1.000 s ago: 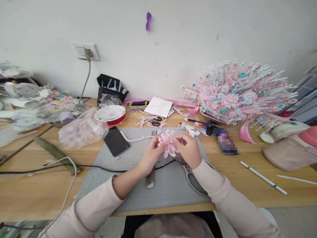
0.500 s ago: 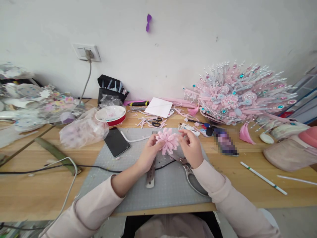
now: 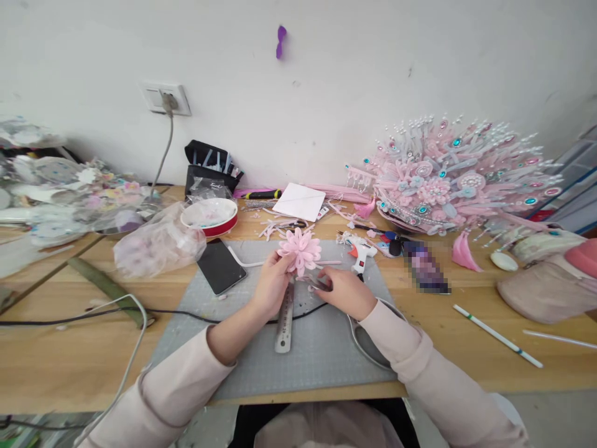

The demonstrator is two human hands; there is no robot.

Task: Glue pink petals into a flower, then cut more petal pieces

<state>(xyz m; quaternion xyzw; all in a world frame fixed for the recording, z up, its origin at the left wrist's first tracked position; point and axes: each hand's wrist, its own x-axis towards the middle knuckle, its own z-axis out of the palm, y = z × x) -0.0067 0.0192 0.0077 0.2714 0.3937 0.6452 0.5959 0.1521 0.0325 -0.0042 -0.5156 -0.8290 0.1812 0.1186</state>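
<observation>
My left hand (image 3: pixel 272 285) pinches a pink fuzzy flower (image 3: pixel 300 250) with many looped petals, held above the cutting mat. Just right of it, my right hand (image 3: pixel 349 292) has its fingers closed around the metal blade part of the large scissors (image 3: pixel 321 284). The scissors' grey handle loop extends under my right wrist, partly hidden. A thin pink strip shows between the flower and my right fingers. Below the flower a steel ruler (image 3: pixel 283 326) lies on the grey cutting mat (image 3: pixel 233 367). A white glue gun (image 3: pixel 362 254) lies beyond my right hand.
A dark phone (image 3: pixel 221 266) and a red-rimmed round container (image 3: pixel 224 229) lie left. A large pink beaded headpiece (image 3: pixel 433 186) stands back right. A black cable (image 3: pixel 196 317) crosses the mat. Small black-handled scissors (image 3: pixel 293 225) and pink scraps lie behind the flower.
The flower and my left hand have moved slightly left and up. My right hand has left the flower's side, lowered, and closed on the scissors. The glue gun now shows more fully.
</observation>
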